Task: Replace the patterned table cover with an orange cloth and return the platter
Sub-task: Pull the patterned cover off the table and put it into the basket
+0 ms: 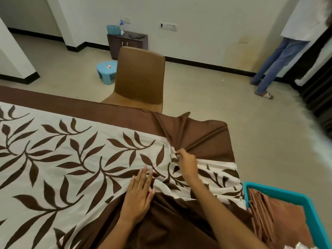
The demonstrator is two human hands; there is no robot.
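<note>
Our right hand pinched the soft cream cloth with brown leaves near its far right corner. Our left hand lay flat, fingers straight. It bunched easily.

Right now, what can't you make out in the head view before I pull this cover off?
- Table under the cover: fully hidden by the cloth.
- Platter: not in view.
- Orange cloth in the teal tray: cut off by the right and bottom edges.
- Right hand fingertips: buried in the bunched cover.
- Left hand: flat on the cover.
- Bystander: cut off by the top edge.
</note>
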